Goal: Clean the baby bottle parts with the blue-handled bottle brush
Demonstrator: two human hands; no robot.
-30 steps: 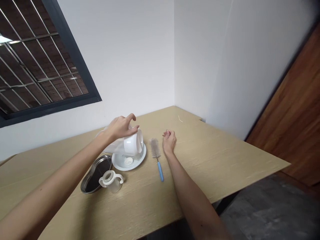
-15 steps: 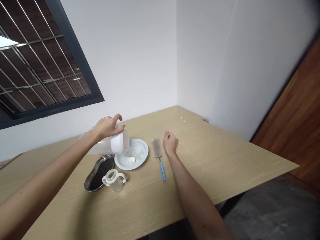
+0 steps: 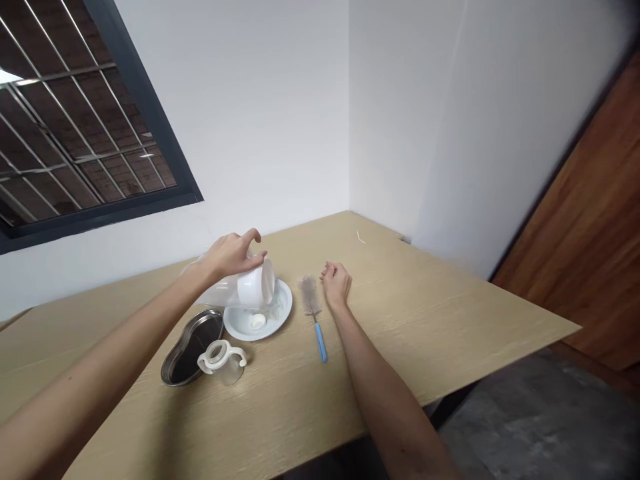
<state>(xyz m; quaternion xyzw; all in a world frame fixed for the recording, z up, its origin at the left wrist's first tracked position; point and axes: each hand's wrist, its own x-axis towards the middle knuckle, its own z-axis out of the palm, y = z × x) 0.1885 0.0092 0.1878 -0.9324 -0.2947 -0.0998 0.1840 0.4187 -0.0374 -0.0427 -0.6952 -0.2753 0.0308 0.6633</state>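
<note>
Clear container (image 3: 246, 289): long axis near horizontal, white end pointing right.

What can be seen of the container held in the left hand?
The container looks cylindrical, with a see-through, plastic-looking body and a broad, glossy white end. It is on its side, the white end pointing right over the pale dish. The left hand holds it from above, and the hand and forearm hide part of it. Whether it also touches the dish or the table cannot be told.
</note>
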